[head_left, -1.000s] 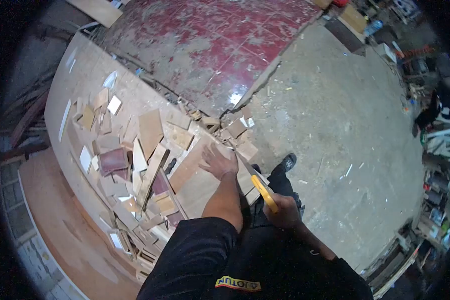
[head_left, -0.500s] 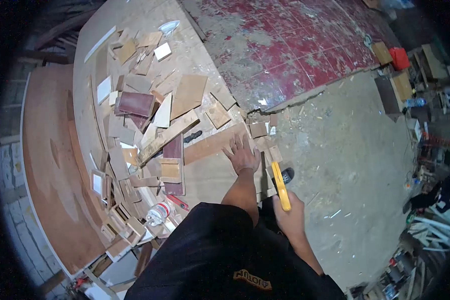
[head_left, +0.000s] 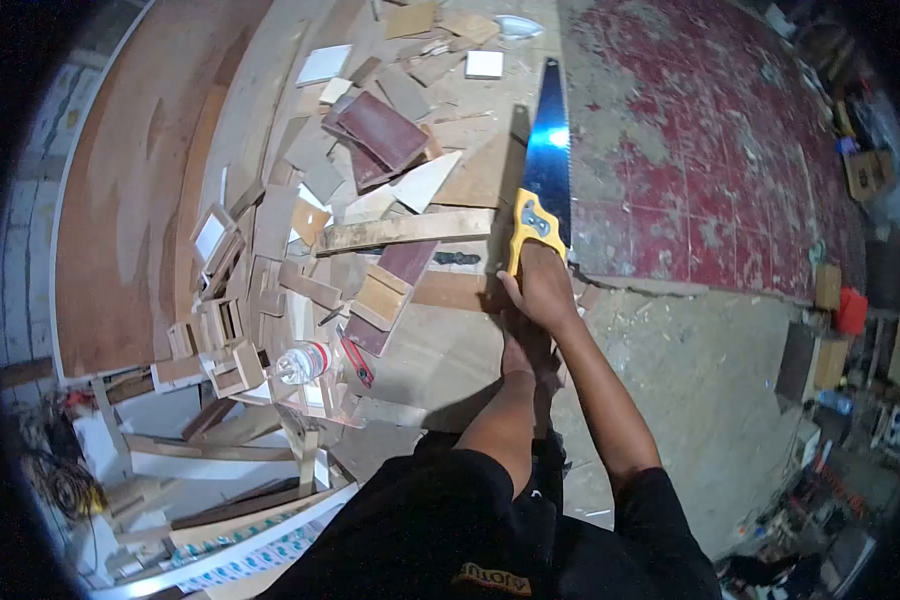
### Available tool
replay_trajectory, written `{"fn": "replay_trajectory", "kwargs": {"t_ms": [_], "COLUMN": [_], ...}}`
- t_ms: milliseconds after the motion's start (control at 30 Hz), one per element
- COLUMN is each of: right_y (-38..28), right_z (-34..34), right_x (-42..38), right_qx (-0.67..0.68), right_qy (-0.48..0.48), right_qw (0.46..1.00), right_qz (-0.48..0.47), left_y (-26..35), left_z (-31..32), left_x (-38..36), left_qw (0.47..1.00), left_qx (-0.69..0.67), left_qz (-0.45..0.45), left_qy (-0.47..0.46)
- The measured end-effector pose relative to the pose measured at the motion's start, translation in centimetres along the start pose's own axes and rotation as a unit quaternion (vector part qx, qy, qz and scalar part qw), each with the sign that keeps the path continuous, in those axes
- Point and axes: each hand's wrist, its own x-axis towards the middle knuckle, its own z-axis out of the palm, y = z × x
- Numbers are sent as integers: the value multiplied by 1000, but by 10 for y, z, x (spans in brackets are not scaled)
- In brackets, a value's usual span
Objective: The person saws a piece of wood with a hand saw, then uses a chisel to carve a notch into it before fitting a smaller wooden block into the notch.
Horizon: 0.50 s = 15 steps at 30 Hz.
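My right hand (head_left: pixel 547 288) grips the yellow handle of a hand saw (head_left: pixel 547 150), its shiny blade pointing away over the far side of the work table. Under and just behind it, my left hand (head_left: pixel 526 345) is at the table edge, its fingers mostly hidden by my right hand and in shadow. Beside the hands lie a brown wood strip (head_left: pixel 450 291), a black tool (head_left: pixel 457 258) and a long pale wood bar (head_left: pixel 405 231).
Wood offcuts (head_left: pixel 385 130) cover the table (head_left: pixel 420 345), with a clear bottle (head_left: pixel 303 362) and a red cutter (head_left: pixel 356 360) near its front. A worn red-tiled surface (head_left: pixel 690 170) lies to the right. Wooden scraps (head_left: pixel 210 440) lean at the lower left.
The view has turned right. The saw has swung up from beside my body to above the table, its blade now fully visible. My left hand, spread on the wood before, is now mostly covered.
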Motion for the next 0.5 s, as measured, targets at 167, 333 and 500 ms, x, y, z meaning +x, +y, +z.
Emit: {"fn": "replay_trajectory", "kwargs": {"t_ms": [167,333,500], "right_y": [31,20,1], "right_z": [55,73,101], "right_x": [54,59,51], "right_qx": [-70,-92,-125], "right_qy": [-8,136,36], "right_qw": [994,984,973], "right_qz": [-87,-71,-192], "left_y": [-2,-16,-5], "left_z": [-2,-55,-4], "left_x": [4,-5,-2], "left_qw": [995,984,996], "left_qx": [58,45,-55], "left_qz": [23,25,41], "left_qy": [-84,-169,-54]}}
